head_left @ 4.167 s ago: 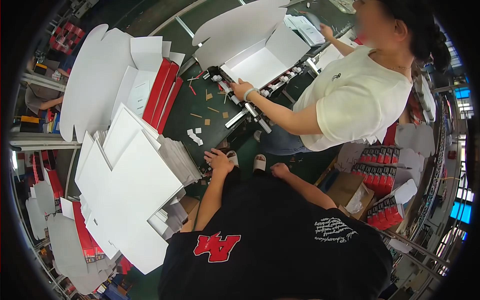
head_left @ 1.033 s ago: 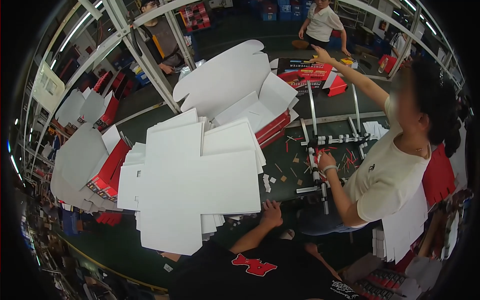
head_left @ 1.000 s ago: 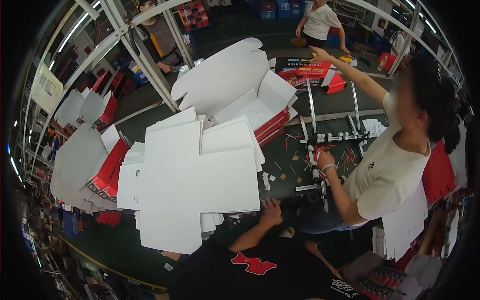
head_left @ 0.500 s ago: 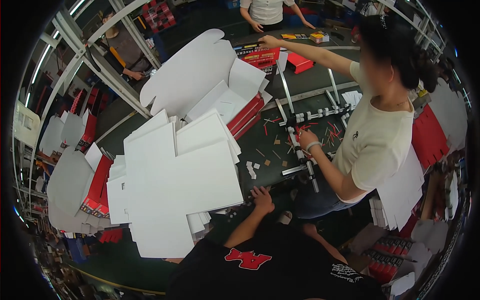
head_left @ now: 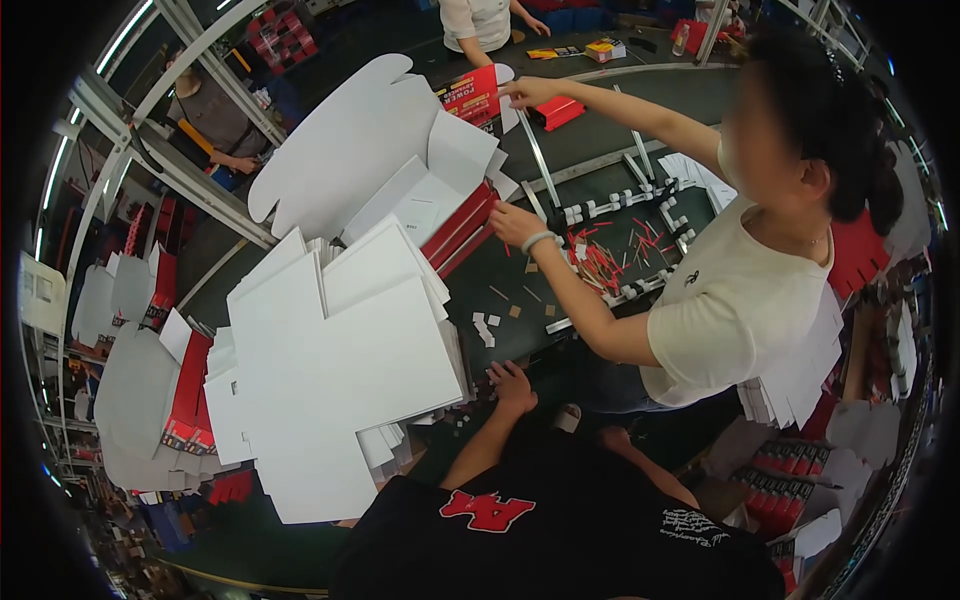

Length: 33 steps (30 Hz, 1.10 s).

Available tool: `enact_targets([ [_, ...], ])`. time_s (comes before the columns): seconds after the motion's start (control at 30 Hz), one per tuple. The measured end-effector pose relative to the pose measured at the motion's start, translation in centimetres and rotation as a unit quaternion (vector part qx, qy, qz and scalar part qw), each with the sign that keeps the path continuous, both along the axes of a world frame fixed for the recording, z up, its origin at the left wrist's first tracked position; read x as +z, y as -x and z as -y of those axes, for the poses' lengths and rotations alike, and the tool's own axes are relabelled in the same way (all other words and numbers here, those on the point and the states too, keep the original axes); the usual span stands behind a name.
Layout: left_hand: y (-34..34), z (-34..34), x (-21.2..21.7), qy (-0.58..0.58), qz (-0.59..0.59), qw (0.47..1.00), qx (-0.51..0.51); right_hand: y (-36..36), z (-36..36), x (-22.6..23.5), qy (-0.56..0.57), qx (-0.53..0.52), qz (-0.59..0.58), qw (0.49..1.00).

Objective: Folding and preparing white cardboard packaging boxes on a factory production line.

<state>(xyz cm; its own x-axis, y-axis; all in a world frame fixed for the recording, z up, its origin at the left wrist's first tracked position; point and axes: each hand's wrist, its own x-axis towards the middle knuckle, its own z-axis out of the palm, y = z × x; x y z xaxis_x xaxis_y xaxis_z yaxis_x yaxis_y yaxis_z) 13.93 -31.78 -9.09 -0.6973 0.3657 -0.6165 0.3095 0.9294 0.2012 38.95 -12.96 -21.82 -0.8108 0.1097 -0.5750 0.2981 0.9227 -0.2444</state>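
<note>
My left hand [head_left: 512, 388] is at the table's near edge with its fingers apart and holds nothing I can see. Beside it lie small white pieces [head_left: 485, 330] and the right side of a tall stack of white flat box blanks [head_left: 340, 370]. My right forearm reaches past my black shirt. Only part of my right hand [head_left: 615, 438] shows, low by the table edge, and its fingers cannot be made out. A sliver of skin shows under the stack's lower edge; whose it is I cannot tell.
A co-worker [head_left: 740, 300] in a white top stands at right, hands at the red printed box [head_left: 468, 98] and stacked red boxes [head_left: 465, 228]. A metal tube frame [head_left: 600, 208] holds scattered red sticks [head_left: 605, 262]. Open boxes [head_left: 190, 395] stand left; metal posts rise behind.
The co-worker's nearer hand has moved from the metal frame to the red boxes. The view has shifted slightly, and my left hand stays by the table edge.
</note>
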Motion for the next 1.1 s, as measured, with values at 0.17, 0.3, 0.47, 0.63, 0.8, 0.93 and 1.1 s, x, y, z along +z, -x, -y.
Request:
enact_targets([
  [0.17,-0.2,-0.1,0.4,0.025,-0.010,0.998,-0.062,0.1,-0.1,0.6,-0.003,0.005,0.045,0.999],
  [0.3,-0.2,-0.4,0.4,0.029,-0.010,0.999,-0.037,-0.6,-0.2,0.1,-0.005,0.001,0.036,0.999],
  [0.47,-0.3,-0.3,-0.6,0.015,-0.020,1.000,0.017,-0.5,-0.1,1.1,-0.001,0.007,0.020,1.000],
  [0.63,-0.5,-0.4,-0.3,0.024,-0.025,0.999,0.015,0.3,-0.1,1.8,-0.001,0.010,0.075,0.997],
  [0.8,-0.7,0.3,-0.3,0.049,-0.008,0.999,0.011,-1.3,-0.8,-2.0,-0.022,0.052,-0.027,0.998],
  [0.93,-0.7,-0.6,-0.3,0.052,-0.008,0.999,-0.012,-2.2,-0.3,-2.9,-0.031,0.027,-0.064,0.997],
  [1.1,0.1,-0.9,-0.6,0.060,-0.011,0.998,-0.016,-1.7,0.6,-1.8,0.070,-0.073,0.038,0.994],
])
